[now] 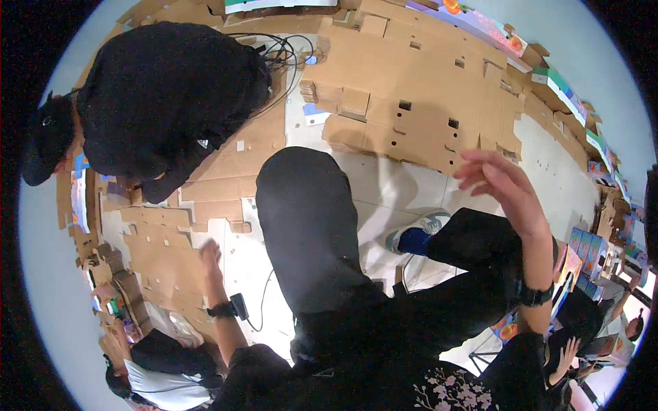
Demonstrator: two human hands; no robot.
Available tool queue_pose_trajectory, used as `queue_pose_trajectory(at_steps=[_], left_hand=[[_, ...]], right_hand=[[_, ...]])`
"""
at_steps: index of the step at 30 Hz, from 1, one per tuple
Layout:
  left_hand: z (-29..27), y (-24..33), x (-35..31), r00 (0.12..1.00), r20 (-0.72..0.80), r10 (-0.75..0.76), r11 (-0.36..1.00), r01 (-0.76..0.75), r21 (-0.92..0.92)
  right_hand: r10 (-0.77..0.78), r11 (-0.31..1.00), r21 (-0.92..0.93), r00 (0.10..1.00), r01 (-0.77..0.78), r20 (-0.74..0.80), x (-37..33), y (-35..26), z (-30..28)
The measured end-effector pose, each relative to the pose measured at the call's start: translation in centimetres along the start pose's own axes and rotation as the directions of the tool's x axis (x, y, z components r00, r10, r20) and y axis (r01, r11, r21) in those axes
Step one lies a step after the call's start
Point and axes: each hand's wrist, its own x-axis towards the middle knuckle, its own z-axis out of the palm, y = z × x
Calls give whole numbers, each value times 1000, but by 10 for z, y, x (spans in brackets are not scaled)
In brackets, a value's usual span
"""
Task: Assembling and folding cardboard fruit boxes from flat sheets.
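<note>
My right hand [499,183] is raised above the floor near the lower right corner of a large stack of flattened brown cardboard [425,89]. Its fingers are spread and lightly bent, with nothing in them. At the left, my left hand [211,255] hangs beside another flat cardboard piece [164,257], its fingers loosely bent and no held thing showing. A dark strap with a small black box [238,306] and a cable is on my left wrist, and a black band [536,296] on the right. Cut-out holes and flaps mark the cardboard.
A person in black [171,96] bends over cardboard at the upper left. Another person in a white shirt [168,383] is at the lower left, and others are at the right edge. Black cables [291,51] lie behind the first person. Colourful boxes [586,246] stand along the right.
</note>
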Motion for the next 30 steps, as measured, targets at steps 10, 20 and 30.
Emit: queue_pose_trajectory(at_steps=[10, 20, 30], left_hand=[[-86, -175, 114, 877, -187, 442, 319, 41, 947], [-64, -170, 113, 918, -219, 331, 382, 82, 920], [-81, -181, 140, 935, -179, 307, 407, 41, 913]], right_hand=[[125, 991, -13, 973, -130, -195, -9, 63, 12], [110, 989, -82, 985, -121, -131, -5, 66, 21], [169, 982, -50, 962, -183, -215, -14, 82, 20]])
